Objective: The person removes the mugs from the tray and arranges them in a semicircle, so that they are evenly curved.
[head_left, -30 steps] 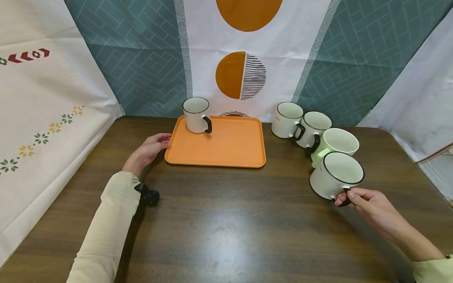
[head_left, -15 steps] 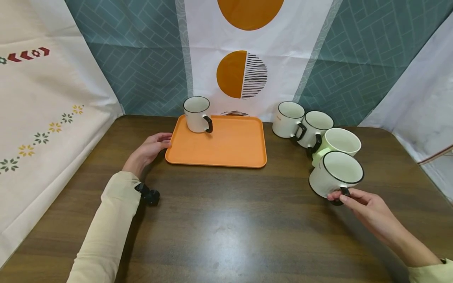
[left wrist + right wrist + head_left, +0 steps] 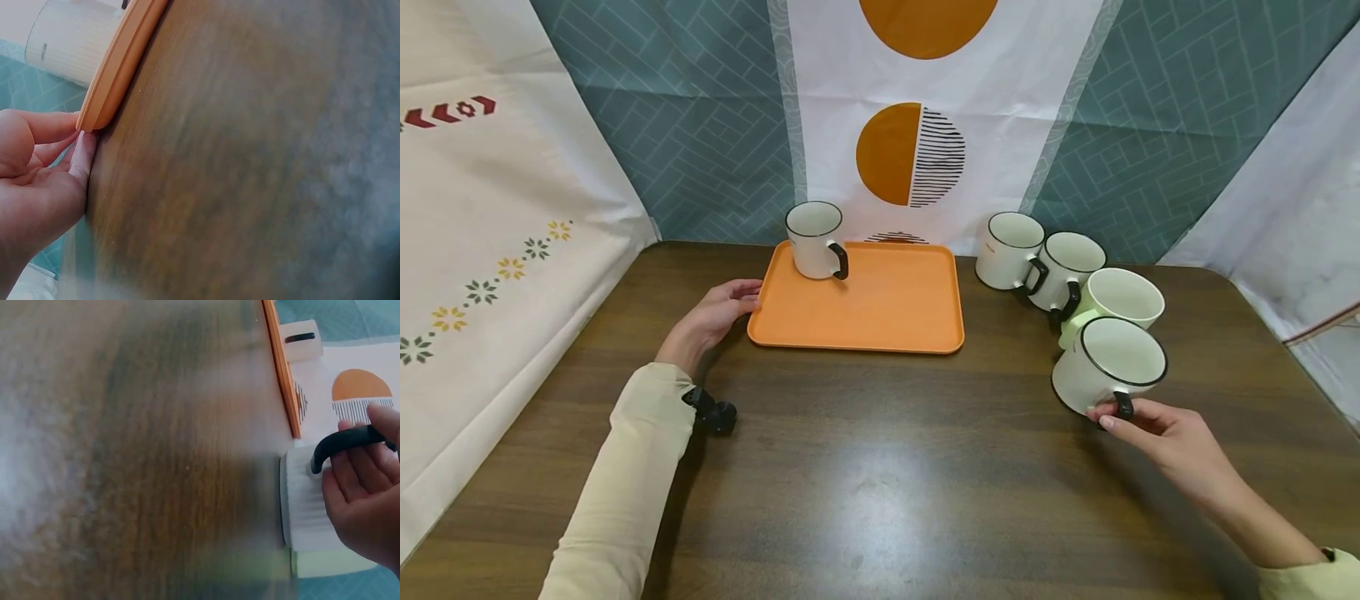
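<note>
My right hand (image 3: 1176, 442) grips a white enamel-style mug (image 3: 1108, 367) with a black rim by its black handle (image 3: 344, 442); the fingers pass inside the handle in the right wrist view. Just behind that mug stands a pale green mug (image 3: 1123, 297), partly covered by it. My left hand (image 3: 711, 321) reaches to the left edge of an orange tray (image 3: 895, 312), its nearly straight fingers touching the rim. Thumb and fingertips meet the tray's edge in the left wrist view. Another white mug (image 3: 812, 246) with a black handle stands at the tray's back left.
Two more white mugs, one at the back (image 3: 1006, 258) and one beside it (image 3: 1063, 279), stand right of the tray. The brown wooden table (image 3: 865, 467) runs back to patterned cloth (image 3: 700, 125). A white cloth (image 3: 490, 208) hangs along the left side.
My right fingers have slid further through the mug's handle, and the hand has shifted slightly left. The mug has moved very slightly left. My left hand and the tray stay in place.
</note>
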### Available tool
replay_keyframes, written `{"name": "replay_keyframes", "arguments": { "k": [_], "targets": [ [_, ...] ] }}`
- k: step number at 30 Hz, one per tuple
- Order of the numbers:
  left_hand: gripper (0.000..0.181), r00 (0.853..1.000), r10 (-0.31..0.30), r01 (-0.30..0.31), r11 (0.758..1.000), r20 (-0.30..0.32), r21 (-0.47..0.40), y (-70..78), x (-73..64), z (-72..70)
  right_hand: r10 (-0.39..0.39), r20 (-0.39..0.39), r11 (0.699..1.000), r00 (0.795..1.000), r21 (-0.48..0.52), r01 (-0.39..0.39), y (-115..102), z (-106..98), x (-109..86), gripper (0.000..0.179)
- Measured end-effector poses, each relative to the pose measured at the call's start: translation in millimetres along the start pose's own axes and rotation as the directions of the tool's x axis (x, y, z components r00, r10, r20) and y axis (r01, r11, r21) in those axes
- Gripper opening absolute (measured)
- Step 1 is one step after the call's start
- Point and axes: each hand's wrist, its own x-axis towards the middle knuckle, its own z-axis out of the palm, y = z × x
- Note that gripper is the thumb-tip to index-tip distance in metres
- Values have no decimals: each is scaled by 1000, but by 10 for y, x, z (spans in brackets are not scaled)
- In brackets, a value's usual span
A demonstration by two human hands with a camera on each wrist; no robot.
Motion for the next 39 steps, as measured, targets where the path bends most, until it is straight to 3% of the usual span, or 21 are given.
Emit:
{"name": "replay_keyframes", "arguments": {
  "k": [7, 11, 17, 22, 29, 34, 39],
  "targets": [
    [55, 1000, 3, -3, 1000, 6, 4, -7, 1, -13, 88, -87, 992, 992, -83, -96, -21, -157, -59, 18],
    [55, 1000, 12, -12, 1000, 15, -2, 20, -4, -5, 16, -159, 994, 987, -102, -33, -126, -351, -33, 14],
    [55, 1000, 19, -19, 1000, 16, -3, 37, 2, 5, -115, -237, 993, 965, -60, 103, -615, -582, 280, 13],
    [55, 1000, 20, -21, 1000, 11, 17, 7, 9, 3, -129, -241, 990, 962, -87, 111, -1162, -608, 713, 9],
    [54, 1000, 27, -27, 999, 12, 18, -33, 11, -4, -82, -178, 996, 981, -49, 74, -1658, -406, 1442, 23],
    [54, 1000, 18, -18, 1000, 10, 19, -36, 17, -9, -30, -167, 999, 985, 34, 36, -1786, -119, 1856, 26],
    [54, 1000, 11, -11, 1000, 7, 14, -1, 7, -3, 13, -130, 996, 991, 93, -1, -1793, 260, 2141, 32]
  ]
}}
